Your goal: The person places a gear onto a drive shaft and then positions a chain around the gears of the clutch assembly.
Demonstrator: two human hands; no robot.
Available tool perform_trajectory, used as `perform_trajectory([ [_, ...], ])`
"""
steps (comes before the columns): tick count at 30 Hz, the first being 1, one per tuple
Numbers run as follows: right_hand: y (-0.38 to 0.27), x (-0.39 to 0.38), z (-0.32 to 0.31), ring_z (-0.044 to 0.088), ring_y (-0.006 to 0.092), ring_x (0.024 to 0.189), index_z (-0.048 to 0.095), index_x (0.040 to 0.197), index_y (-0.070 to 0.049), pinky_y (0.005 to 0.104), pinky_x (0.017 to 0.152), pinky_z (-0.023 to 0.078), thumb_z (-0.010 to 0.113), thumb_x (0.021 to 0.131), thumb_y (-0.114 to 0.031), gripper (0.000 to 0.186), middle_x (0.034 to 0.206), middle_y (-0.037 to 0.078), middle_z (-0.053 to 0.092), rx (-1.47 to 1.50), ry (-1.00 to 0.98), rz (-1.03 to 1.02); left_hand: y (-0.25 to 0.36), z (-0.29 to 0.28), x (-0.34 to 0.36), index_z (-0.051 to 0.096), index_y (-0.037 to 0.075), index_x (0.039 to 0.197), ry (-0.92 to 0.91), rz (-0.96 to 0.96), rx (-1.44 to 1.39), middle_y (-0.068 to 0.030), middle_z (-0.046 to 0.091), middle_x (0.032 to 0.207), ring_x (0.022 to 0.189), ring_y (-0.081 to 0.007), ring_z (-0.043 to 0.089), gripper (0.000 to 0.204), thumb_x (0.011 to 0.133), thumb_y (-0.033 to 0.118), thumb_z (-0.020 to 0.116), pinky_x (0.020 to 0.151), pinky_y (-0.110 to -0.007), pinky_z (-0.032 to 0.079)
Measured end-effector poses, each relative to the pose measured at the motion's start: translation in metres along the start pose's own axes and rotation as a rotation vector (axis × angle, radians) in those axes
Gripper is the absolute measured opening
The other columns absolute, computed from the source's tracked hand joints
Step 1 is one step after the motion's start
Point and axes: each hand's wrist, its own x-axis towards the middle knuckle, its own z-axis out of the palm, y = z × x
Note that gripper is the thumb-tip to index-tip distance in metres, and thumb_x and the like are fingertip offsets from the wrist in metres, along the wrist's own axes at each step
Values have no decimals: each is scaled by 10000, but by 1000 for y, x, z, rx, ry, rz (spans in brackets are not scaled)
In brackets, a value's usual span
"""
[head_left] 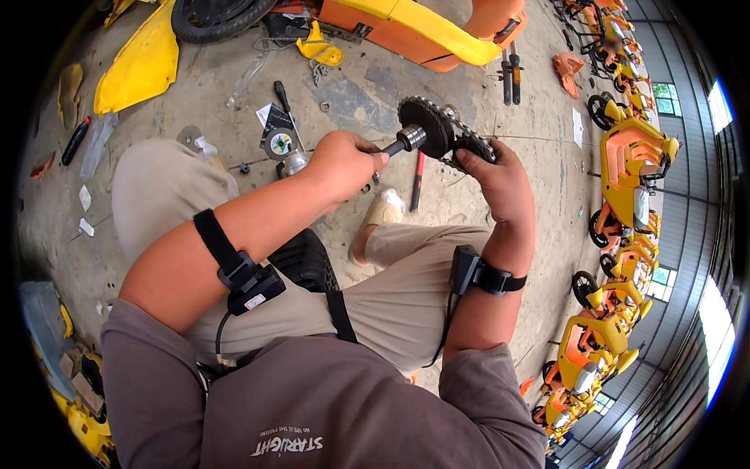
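Black toothed sprocket on a steel axle shaft, held above the concrete floor, shaft lying roughly horizontal toward the left. Smaller 2nd sprocket sits just right of it, chain links wrapped on both.

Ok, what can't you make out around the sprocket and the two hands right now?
Head view only:
- Tool tip: the left hand grips a dark tool whose end is hidden against the sprocket.
- Right hand: its fingers curl behind the chain, so the grip is hidden.
- Sprocket's far face: turned away from the camera.
- Small parts on the floor: too small to identify.
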Motion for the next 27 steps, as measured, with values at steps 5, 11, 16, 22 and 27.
perform_trajectory([
  [5,-5,-1,11,519,128,665,678,993,40,313,625,462,751,858,-215,297,709,78,601,-120,129,-79,2,3,7,690,-45,1154,55,88,-61,-18,570,732,602,-96,467,331,933,200,704,550,-284,376],
  [11,-6,1,17,539,126,693,674,1013,37,320,654,469,741,863,-185,277,726,98,609,-182,193,-80,2,1,9,693,-49,1138,92,123,-52,-36,629,816,661,-111,508,313,931,186,706,592,-290,415],
  [16,8,11,14,566,125,778,675,1068,50,308,711,465,750,845,-144,305,826,70,654,15,75,-20,-4,-1,14,695,-47,1133,98,149,-46,-41,642,833,671,-112,515,304,933,182,704,598,-290,420],
  [22,6,11,7,552,124,858,676,1118,72,274,794,433,766,838,-135,359,931,38,664,282,-89,73,2,-4,8,706,-39,1128,108,126,-12,-58,660,850,703,-118,545,286,937,174,698,621,-288,439],
  [27,5,9,3,541,123,873,683,1122,53,268,793,426,780,833,-173,379,936,41,656,182,-145,116,-8,-9,16,703,-42,1141,141,223,118,-93,690,914,770,-150,592,325,928,203,710,662,-306,473],
])
